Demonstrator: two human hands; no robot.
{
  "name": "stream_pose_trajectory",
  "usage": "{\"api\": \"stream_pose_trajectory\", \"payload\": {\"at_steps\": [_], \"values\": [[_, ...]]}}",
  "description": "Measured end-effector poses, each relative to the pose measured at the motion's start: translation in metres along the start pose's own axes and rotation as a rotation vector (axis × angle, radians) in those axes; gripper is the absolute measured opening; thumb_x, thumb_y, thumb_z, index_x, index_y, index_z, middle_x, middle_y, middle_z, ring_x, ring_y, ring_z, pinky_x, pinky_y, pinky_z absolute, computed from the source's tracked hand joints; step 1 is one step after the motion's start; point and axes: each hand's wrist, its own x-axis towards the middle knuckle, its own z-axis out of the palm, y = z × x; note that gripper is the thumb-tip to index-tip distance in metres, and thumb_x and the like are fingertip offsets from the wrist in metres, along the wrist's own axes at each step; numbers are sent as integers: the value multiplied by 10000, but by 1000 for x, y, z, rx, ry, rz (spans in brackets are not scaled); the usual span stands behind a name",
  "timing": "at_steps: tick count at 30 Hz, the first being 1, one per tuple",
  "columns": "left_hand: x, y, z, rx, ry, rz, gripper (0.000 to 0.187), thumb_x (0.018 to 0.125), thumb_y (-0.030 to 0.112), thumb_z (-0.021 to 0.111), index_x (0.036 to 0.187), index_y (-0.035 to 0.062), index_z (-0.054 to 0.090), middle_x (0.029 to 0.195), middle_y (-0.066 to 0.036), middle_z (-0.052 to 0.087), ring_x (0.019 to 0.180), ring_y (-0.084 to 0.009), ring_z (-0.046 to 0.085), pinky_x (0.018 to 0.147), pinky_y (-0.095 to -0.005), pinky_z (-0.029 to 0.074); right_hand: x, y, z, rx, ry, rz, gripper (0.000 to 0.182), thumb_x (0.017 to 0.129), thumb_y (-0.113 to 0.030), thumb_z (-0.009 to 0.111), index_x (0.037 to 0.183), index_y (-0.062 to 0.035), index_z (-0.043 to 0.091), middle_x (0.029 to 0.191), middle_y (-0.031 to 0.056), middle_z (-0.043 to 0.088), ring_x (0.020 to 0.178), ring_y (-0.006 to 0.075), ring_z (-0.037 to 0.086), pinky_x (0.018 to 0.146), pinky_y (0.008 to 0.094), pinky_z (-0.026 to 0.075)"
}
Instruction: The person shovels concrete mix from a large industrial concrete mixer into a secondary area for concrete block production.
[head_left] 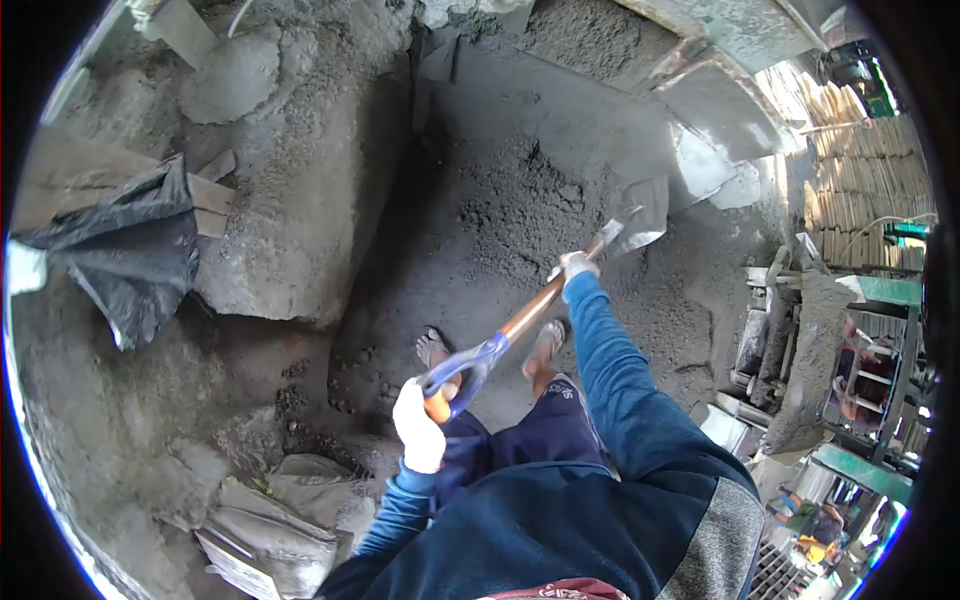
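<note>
A shovel (532,312) with a wooden shaft and a blue D-shaped handle slants across the middle of the view. My left hand (418,428), in a white glove, is closed round the orange grip at its near end. Farther up, my right hand (576,268), gloved too, wraps the shaft just below the metal socket. The flat metal blade (640,214) points away to the upper right, with no heap of material showing on it. Beside the blade lies a spread of loose, damp grey mix (530,205). My sandalled feet stand on the grey floor below the shaft.
A thick concrete block (300,200) rises on the left, with a black plastic sheet (140,250) beyond it. Metal sheets (705,160) lean at the upper right. Stacked thin boards (865,180) and a green-framed machine (885,290) stand at the right. Another person (820,525) is at the lower right.
</note>
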Motion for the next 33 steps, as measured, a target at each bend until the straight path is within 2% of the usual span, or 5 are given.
{"api": "stream_pose_trajectory", "payload": {"at_steps": [5,12,16,19,33], "values": [[-1,-68,-73,1010,313,106,266,916,136,625,1119,-33,593,1011,-148,658,885,-234,627,838,-372,494,84,224,20,-37,-77,206,104,874,-159,702,908,-78,645,764,67,638,577,263,582,597,444,539],[-196,-140,-251,-33,1322,-764,515,944,616,507,1098,143,641,1046,-58,630,879,-196,631,665,-316,532,-116,454,24,-260,-320,835,134,923,-142,635,856,-102,526,580,112,504,449,310,549,432,488,491],[-165,-175,-252,1236,1006,294,640,954,586,488,1210,30,674,1059,-134,730,843,-252,679,662,-370,569,-77,491,46,-317,-179,904,118,925,-156,632,953,-74,552,851,118,582,703,282,587,631,455,510],[-2,-222,-139,489,718,-297,467,948,508,561,961,46,626,844,-112,659,670,-235,623,589,-354,528,130,564,66,534,-355,389,211,919,-199,638,1042,-52,551,1184,121,622,1063,262,619,921,403,525],[16,-252,-31,-100,673,-540,602,982,567,509,552,159,408,468,-20,403,368,-185,387,393,-354,353,114,242,-39,88,-107,406,140,897,-95,637,979,-127,528,719,44,518,576,219,544,545,442,517]]}}
